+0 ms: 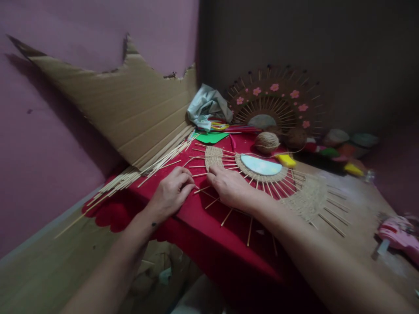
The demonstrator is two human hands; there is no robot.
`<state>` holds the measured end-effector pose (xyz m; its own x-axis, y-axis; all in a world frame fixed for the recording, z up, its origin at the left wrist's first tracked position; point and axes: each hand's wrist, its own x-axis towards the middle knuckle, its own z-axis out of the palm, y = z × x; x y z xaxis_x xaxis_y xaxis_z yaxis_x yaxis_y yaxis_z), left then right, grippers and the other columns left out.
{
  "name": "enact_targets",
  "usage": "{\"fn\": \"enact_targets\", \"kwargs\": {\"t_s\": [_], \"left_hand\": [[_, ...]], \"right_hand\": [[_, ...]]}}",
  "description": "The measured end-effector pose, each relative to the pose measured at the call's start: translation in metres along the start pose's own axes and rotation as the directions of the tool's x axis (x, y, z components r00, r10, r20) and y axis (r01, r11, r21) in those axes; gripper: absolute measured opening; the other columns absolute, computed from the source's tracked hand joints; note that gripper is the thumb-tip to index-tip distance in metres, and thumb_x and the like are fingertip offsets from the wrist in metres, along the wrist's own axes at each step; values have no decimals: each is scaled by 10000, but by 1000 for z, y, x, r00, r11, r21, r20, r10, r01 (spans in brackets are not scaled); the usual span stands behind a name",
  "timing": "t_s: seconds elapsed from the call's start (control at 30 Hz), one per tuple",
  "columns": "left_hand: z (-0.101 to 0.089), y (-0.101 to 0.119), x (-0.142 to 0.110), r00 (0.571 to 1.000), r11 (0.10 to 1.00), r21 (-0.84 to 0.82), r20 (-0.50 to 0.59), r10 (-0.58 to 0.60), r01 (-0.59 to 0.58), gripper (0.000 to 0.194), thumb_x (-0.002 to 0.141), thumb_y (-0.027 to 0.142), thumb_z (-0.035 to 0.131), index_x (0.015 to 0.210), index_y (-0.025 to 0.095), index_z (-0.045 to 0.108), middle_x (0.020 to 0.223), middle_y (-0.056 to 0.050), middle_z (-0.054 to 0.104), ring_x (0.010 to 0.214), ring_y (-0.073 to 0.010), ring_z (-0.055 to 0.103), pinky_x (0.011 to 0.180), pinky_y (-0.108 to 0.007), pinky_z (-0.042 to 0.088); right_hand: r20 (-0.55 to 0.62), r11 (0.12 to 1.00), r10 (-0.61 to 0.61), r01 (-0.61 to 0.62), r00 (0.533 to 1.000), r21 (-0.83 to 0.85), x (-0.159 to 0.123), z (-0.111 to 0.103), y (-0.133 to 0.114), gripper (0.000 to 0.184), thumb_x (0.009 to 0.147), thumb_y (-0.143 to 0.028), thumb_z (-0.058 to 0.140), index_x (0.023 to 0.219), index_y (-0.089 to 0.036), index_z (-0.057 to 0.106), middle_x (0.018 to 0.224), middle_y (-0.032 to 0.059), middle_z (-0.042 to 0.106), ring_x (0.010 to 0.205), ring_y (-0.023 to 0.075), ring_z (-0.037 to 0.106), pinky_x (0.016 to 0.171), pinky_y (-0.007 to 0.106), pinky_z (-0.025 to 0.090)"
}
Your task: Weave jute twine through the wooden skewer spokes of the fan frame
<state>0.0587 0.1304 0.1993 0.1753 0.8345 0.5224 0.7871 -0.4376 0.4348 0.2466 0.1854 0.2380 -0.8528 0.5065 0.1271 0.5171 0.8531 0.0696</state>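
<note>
A half-round fan [306, 198] of thin sticks woven with tan twine lies on a red cloth [209, 226]. Its centre is a pale blue half-disc [262, 165]. My right hand [227, 185] is closed over the left part of the fan, with curled fingertips at the lower end of the woven band. Just left of the stick tips is my left hand [173, 189], thumb and fingers pinched together; what they hold is too fine to make out. Behind the fan sits a ball of twine [266, 142], a strand trailing from it.
Loose thin sticks [131, 179] lie at the left edge by a leaning cardboard sheet [131, 104]. A flowered fan [275, 100] stands at the back, near a crumpled pale cloth [208, 107]. A yellow object [286, 160] and a pink glue gun [397, 233] are to the right.
</note>
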Motion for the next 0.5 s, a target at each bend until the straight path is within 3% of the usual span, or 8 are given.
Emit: {"fn": "enact_targets", "kwargs": {"t_s": [0.17, 0.3, 0.5], "left_hand": [[2, -4, 26, 991, 967, 254, 135, -2, -33, 102, 873, 224, 501, 844, 170, 583, 899, -48, 565, 795, -174, 550, 734, -300, 438], [11, -14, 43, 978, 972, 235, 209, -23, -27, 81, 849, 228, 540, 808, 171, 579, 844, -39, 585, 784, -180, 557, 704, -290, 429], [15, -25, 37, 992, 991, 121, 102, -70, 57, 101, 850, 235, 517, 796, 176, 578, 804, -24, 594, 756, -165, 553, 704, -287, 426]], "right_hand": [[-7, 998, -27, 27, 1000, 54, -3, -3, -4, 212, 901, -130, 360, 932, -143, 569, 969, 94, 561, 759, 168, 506, 559, 285, 322], [19, 993, -47, 45, 999, 112, -7, -4, -4, 181, 874, -112, 386, 929, -139, 556, 988, 96, 559, 759, 161, 504, 589, 284, 332], [3, 973, -25, 23, 1000, 228, -7, 1, 1, 116, 842, -143, 445, 906, -148, 541, 939, 66, 550, 761, 142, 494, 617, 265, 338]]}}
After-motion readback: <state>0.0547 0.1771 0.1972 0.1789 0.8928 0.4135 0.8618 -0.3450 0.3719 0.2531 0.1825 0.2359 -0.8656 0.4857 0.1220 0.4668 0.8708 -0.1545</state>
